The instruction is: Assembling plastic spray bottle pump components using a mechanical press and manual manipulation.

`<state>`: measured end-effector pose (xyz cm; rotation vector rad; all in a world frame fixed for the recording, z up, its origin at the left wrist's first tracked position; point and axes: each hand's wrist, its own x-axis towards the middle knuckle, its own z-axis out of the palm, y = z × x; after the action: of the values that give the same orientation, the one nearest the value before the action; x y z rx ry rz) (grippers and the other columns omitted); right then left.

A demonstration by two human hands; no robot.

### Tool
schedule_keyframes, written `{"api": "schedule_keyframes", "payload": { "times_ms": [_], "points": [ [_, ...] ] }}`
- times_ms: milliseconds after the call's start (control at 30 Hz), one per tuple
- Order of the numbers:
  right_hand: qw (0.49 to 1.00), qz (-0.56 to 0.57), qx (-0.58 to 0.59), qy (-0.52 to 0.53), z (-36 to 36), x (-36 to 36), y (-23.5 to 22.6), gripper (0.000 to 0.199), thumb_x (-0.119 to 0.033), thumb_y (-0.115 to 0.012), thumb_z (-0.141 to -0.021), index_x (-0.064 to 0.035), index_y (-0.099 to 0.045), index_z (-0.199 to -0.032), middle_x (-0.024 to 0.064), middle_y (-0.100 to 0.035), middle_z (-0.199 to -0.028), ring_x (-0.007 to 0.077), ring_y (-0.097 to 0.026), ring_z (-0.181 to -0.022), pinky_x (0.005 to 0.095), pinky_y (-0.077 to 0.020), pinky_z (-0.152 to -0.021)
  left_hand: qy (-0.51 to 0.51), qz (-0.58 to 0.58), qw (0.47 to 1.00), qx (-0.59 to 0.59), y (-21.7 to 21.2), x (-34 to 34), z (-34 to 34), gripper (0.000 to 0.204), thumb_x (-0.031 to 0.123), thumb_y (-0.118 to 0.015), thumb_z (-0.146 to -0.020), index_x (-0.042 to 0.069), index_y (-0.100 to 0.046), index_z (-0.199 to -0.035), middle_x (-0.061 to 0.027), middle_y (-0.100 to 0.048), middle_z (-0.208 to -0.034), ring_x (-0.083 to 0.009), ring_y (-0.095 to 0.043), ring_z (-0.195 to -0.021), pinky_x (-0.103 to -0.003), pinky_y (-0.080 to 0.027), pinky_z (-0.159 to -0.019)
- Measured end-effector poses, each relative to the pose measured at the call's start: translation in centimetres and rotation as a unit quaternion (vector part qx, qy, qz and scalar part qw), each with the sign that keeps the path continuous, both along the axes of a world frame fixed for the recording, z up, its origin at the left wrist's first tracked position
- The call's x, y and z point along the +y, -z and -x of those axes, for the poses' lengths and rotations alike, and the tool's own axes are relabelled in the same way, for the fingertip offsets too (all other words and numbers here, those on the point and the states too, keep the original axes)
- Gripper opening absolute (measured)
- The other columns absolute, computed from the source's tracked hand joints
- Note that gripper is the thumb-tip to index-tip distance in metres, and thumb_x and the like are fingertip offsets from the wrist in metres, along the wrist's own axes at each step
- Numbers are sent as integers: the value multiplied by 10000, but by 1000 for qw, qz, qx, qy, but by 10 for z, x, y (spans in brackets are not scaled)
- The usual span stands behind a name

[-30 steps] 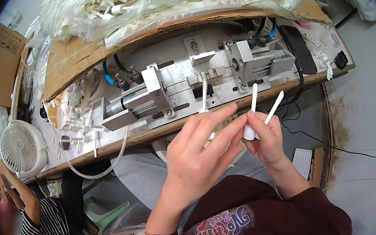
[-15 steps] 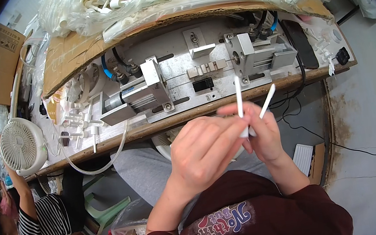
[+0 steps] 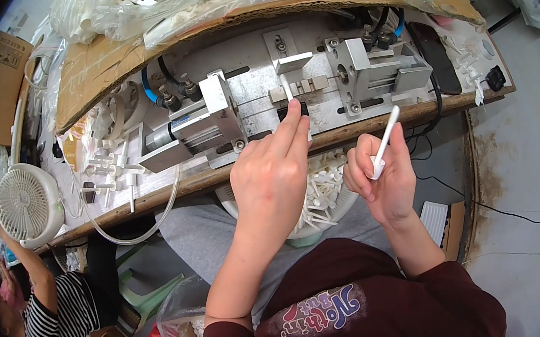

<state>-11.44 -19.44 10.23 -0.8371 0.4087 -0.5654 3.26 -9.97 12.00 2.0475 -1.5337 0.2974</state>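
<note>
My left hand (image 3: pixel 270 168) reaches forward to the metal fixture on the bench, its fingers closed on a white plastic stick (image 3: pixel 286 87). The stick's far end lies at the small notched metal block (image 3: pixel 307 87); my fingers hide much of the rest. Nearer to me and to the right, my right hand (image 3: pixel 384 177) holds a white capped stick (image 3: pixel 387 132). Its cap sits between the fingers and its thin rod points up and away. The notched block is between two metal clamp units, the left one (image 3: pixel 221 110) and the right one (image 3: pixel 352 69).
Below my hands, a white basin (image 3: pixel 303 240) holds many white plastic parts. Loose white parts (image 3: pixel 106 169) and a small fan (image 3: pixel 28 204) stand at left. Cardboard (image 3: pixel 94 79) bears bagged parts behind the fixture. A dark phone (image 3: pixel 434 58) lies at right. Another person (image 3: pixel 64 315) sits at left.
My hands were together, with two white sticks between them. Now the left has moved forward to the notched block with one stick, and the right stays back with the other.
</note>
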Motion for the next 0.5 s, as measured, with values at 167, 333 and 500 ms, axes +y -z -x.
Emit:
{"api": "schedule_keyframes", "payload": {
  "times_ms": [167, 333, 500],
  "points": [
    [999, 44, 22, 15, 1, -1, 5, 502, -417, -280, -1091, -80, -461, -765, 16, -442, -556, 68, -291, -447, 221, -233, -423, -5, -14, 1000, -2, -8, -6, -6, 247, 109, -761, -780, 68, -738, -1022, -27, -705, -1193, -216, -642, -634, -313, -519, -617],
    [992, 91, 80, 31, -1, 2, -5, 390, -329, -367, -1086, -7, -576, -1017, 46, -559, -697, 78, -448, -542, 208, -367, -523, -6, -17, 1000, 22, -5, -5, -5, 245, 108, -760, -773, 65, -739, -1013, -30, -706, -1193, -225, -641, -609, -318, -520, -603],
    [976, 194, 68, 72, -4, 3, -3, 329, -239, -489, -1047, 34, -664, -1103, 50, -607, -1026, 85, -544, -892, 220, -432, -793, -5, -21, 999, 27, -8, -6, -5, 239, 98, -754, -773, 67, -740, -1010, -40, -703, -1199, -239, -653, -615, -322, -525, -602]
  ]
}}
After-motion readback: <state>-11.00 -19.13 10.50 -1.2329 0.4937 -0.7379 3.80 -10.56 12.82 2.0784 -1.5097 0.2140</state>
